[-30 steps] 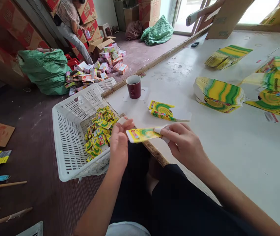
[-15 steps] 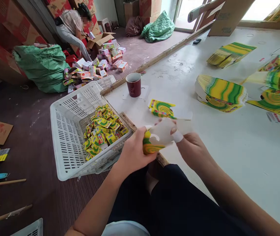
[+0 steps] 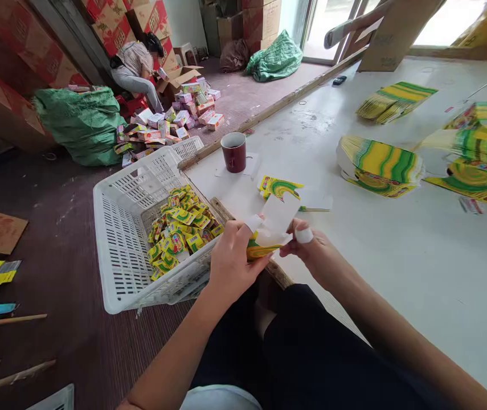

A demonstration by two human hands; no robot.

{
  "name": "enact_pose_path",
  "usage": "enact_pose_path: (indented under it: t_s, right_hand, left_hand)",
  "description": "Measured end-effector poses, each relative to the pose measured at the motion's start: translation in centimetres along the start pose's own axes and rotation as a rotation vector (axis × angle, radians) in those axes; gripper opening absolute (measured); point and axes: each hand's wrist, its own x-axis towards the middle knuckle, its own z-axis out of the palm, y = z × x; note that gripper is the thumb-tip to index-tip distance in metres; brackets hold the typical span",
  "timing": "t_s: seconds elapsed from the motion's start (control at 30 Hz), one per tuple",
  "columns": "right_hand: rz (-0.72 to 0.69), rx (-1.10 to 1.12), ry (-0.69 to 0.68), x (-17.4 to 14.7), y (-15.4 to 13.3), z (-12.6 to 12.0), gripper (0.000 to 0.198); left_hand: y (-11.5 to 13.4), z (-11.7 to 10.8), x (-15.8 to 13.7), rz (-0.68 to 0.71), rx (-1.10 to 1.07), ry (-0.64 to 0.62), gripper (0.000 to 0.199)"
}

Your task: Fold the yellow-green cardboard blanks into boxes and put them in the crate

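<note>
Between my hands is a small yellow-and-green carton [image 3: 281,215], its white inner flap standing up. My left hand [image 3: 237,256] is wrapped round its left side, with white tape on the thumb. At the carton's right edge, my right hand [image 3: 311,242] pinches a flap; its thumb also has white tape. Just behind, a flat printed carton piece [image 3: 275,185] lies on the white table [image 3: 375,245]. Left of my hands stands a white plastic crate [image 3: 117,256] holding many folded yellow cartons [image 3: 179,228].
A dark red mug [image 3: 234,155] stands near the table's wooden edge. Stacks of carton blanks [image 3: 380,165] lie at the right. On the floor, a person [image 3: 134,68] sits beside a pile of small boxes [image 3: 175,122] and a green sack [image 3: 78,125].
The carton's white flap has swung upright, and its opening now shows. My right hand has shifted from the carton's top to its right edge. The view has tilted slightly.
</note>
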Motion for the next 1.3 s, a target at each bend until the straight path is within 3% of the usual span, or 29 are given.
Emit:
enact_pose_path:
  t_s: [0.13, 0.5, 0.6, 0.7, 0.77, 0.93, 1.03, 1.2, 1.3]
  right_hand:
    - [-0.028, -0.189, 0.011, -0.5, -1.7, -0.3, 0.049]
    - [0.12, 0.166, -0.155, 0.4, -0.1, -0.8, 0.042]
    - [-0.066, -0.078, -0.021, 0.4, 0.2, -1.1, 0.035]
    - [-0.302, -0.55, 0.136, 0.0, 0.2, -1.5, 0.017]
    - [-0.412, -0.823, 0.171, -0.2, 0.2, -1.6, 0.015]
    - [-0.454, -1.088, 0.144, -0.4, -0.2, -1.5, 0.022]
    - [-0.331, -0.918, 0.11, -0.1, -0.6, -1.5, 0.017]
    - [0.194, -0.017, -0.085, 1.2, 0.7, -1.2, 0.016]
    - [0.355, 0.134, -0.105, 1.7, 2.0, -1.1, 0.015]
  left_hand:
    - [-0.3, 0.0, 0.1, 0.043, 0.135, 0.0, 0.053]
    - [-1.1, 0.6, 0.0, -0.046, 0.123, 0.033, 0.054]
    - [-1.1, 0.5, 0.3, -0.033, 0.144, -0.021, 0.056]
    - [-0.9, 0.4, 0.7, 0.0, 0.217, -0.112, 0.052]
    - [-0.8, 0.4, 0.9, 0.015, 0.262, -0.166, 0.052]
    - [-0.4, 0.2, 1.1, 0.076, 0.279, -0.205, 0.047]
    - [-0.3, 0.1, 0.9, 0.094, 0.262, -0.186, 0.043]
    - [-0.4, 0.2, 0.3, 0.072, 0.235, -0.088, 0.049]
    - [-1.0, 0.2, 0.0, -0.01, 0.151, -0.024, 0.054]
